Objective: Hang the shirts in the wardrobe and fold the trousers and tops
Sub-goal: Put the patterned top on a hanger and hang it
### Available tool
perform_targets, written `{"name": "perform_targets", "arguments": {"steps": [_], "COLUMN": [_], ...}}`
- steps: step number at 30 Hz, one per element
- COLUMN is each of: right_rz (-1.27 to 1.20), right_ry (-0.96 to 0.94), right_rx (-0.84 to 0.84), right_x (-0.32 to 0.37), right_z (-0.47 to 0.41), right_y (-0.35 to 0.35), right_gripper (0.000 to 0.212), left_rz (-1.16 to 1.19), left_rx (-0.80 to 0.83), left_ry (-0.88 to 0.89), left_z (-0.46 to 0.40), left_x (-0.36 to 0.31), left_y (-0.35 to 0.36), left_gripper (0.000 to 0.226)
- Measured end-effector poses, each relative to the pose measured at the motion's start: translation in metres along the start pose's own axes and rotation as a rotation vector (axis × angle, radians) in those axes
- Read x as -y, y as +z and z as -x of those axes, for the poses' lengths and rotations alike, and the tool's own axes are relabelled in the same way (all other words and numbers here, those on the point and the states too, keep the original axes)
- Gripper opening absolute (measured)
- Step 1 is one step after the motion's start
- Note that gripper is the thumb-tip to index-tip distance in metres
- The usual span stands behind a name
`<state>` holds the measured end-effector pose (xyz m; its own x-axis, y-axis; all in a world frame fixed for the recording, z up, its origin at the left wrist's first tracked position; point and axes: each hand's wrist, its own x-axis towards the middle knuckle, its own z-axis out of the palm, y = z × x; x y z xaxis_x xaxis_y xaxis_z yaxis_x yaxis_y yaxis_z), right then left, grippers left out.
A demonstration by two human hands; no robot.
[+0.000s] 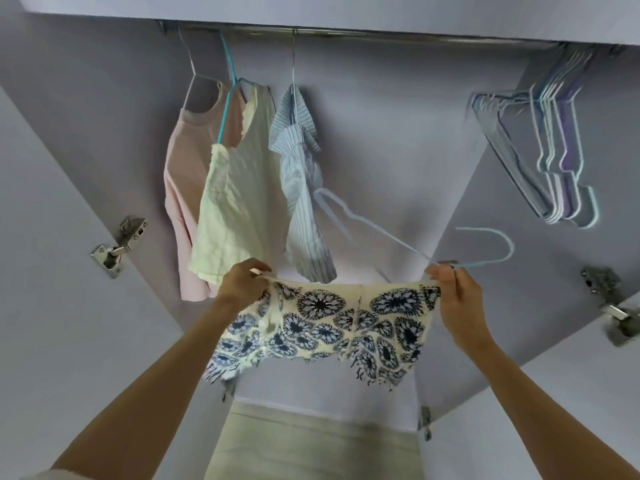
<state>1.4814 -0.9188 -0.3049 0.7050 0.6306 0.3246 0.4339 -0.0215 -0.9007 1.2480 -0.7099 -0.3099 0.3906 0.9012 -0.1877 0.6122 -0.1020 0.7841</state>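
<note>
So the open wardrobe [398,140] fills pretty much the whole view, rail [346,32] across the top. Three tops hang on the left of it: a pink tee [180,188], a cream top [239,195] and a striped blue shirt [301,188]. A bunch of bare hangers [554,161] sits far right. Down front, the patterned blue-and-cream top [332,327] is stretched between both hands. Left hand [242,282] pinches its left upper edge, right hand [453,292] pinches the right edge plus a pale blue hanger [398,237] sticking up behind the fabric.
</note>
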Motion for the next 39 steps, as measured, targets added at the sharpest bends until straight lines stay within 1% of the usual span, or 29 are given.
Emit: {"name": "perform_targets", "arguments": {"steps": [1, 2, 3, 4, 5, 7, 8, 9, 11, 12, 14, 16, 18, 19, 20, 22, 23, 24, 25, 27, 28, 31, 32, 33, 35, 36, 37, 39], "right_rz": [-0.066, -0.154, -0.241, -0.311, -0.357, -0.386, -0.386, -0.375, -0.285, -0.208, 0.018, 0.332, 0.524, 0.572, 0.606, 0.604, 0.573, 0.523, 0.439, 0.21, 0.132, 0.022, -0.054, -0.167, -0.35, -0.355, -0.299, -0.125], "right_ry": [0.024, 0.04, 0.056, 0.076, 0.091, 0.105, 0.111, 0.109, 0.065, 0.021, -0.11, -0.293, -0.393, -0.417, -0.443, -0.456, -0.436, -0.395, -0.332, -0.166, -0.104, 0.066, 0.166, 0.314, 0.629, 0.719, 0.755, 0.723], "right_rx": [-0.008, -0.01, -0.011, -0.014, -0.019, -0.005, 0.014, 0.044, 0.134, 0.193, 0.309, 0.342, 0.376, 0.387, 0.385, 0.332, 0.299, 0.28, 0.298, 0.415, 0.475, 0.737, 0.833, 0.907, 0.973, 0.999, 1.027, 1.133], "right_x": [-0.001, -0.001, 0.0, 0.001, 0.001, 0.004, 0.007, 0.01, 0.017, 0.02, 0.019, 0.017, 0.021, 0.026, 0.03, 0.037, 0.038, 0.038, 0.037, 0.037, 0.039, 0.045, 0.045, 0.043, 0.039, 0.036, 0.033, 0.028], "right_z": [0.0, -0.001, -0.002, -0.003, -0.005, -0.009, -0.012, -0.014, -0.018, -0.018, -0.019, -0.021, -0.023, -0.024, -0.025, -0.027, -0.027, -0.027, -0.028, -0.029, -0.029, -0.032, -0.034, -0.038, -0.047, -0.051, -0.054, -0.056], "right_y": [-0.001, -0.003, -0.005, -0.007, -0.008, -0.008, -0.006, -0.004, 0.003, 0.006, 0.011, 0.014, 0.02, 0.024, 0.029, 0.038, 0.041, 0.042, 0.043, 0.039, 0.035, 0.021, 0.017, 0.012, 0.005, 0.002, 0.0, 0.0], "right_gripper": [0.029, 0.031, 0.034, 0.036, 0.039, 0.047, 0.05, 0.053, 0.053, 0.049, 0.049, 0.048, 0.047, 0.048, 0.05, 0.052, 0.053, 0.052, 0.049, 0.043, 0.041, 0.023, 0.019, 0.018, 0.025, 0.029, 0.03, 0.026], "left_rz": [0.169, 0.257, 0.236, 0.15, 0.036, -0.159, -0.192, -0.174, -0.04, -0.028, -0.19, -0.386, -0.474, -0.463, -0.409, -0.297, -0.282, -0.288, -0.297, -0.323, -0.356, -0.535, -0.575, -0.594, -0.599, -0.578, -0.556, -0.516], "left_rx": [0.123, 0.239, 0.321, 0.364, 0.367, 0.277, 0.232, 0.213, 0.223, 0.215, 0.133, 0.027, -0.038, -0.032, 0.011, 0.139, 0.162, 0.138, 0.074, -0.071, -0.113, -0.119, -0.134, -0.164, -0.239, -0.279, -0.312, -0.354], "left_ry": [-0.081, -0.14, -0.17, -0.175, -0.162, -0.101, -0.075, -0.06, -0.068, -0.076, -0.063, -0.012, 0.042, 0.066, 0.089, 0.163, 0.227, 0.297, 0.364, 0.489, 0.561, 0.707, 0.735, 0.771, 0.867, 0.918, 0.966, 1.036], "left_z": [0.0, 0.0, -0.001, -0.003, -0.004, -0.008, -0.01, -0.012, -0.016, -0.018, -0.016, -0.008, 0.003, 0.007, 0.011, 0.021, 0.026, 0.029, 0.03, 0.028, 0.025, 0.021, 0.02, 0.02, 0.02, 0.021, 0.02, 0.022], "left_x": [-0.002, -0.003, -0.002, -0.001, 0.0, -0.001, -0.004, -0.007, -0.016, -0.021, -0.032, -0.044, -0.053, -0.056, -0.057, -0.055, -0.053, -0.05, -0.047, -0.041, -0.042, -0.044, -0.045, -0.047, -0.049, -0.05, -0.05, -0.052], "left_y": [-0.006, -0.012, -0.017, -0.021, -0.023, -0.022, -0.023, -0.024, -0.027, -0.028, -0.03, -0.028, -0.022, -0.018, -0.012, 0.003, 0.009, 0.013, 0.014, 0.012, 0.01, 0.004, 0.003, 0.0, -0.008, -0.013, -0.017, -0.023], "left_gripper": [0.017, 0.016, 0.018, 0.021, 0.022, 0.022, 0.022, 0.021, 0.02, 0.021, 0.019, 0.018, 0.014, 0.012, 0.011, 0.011, 0.011, 0.009, 0.009, 0.02, 0.022, 0.022, 0.022, 0.019, 0.012, 0.016, 0.02, 0.022]}}
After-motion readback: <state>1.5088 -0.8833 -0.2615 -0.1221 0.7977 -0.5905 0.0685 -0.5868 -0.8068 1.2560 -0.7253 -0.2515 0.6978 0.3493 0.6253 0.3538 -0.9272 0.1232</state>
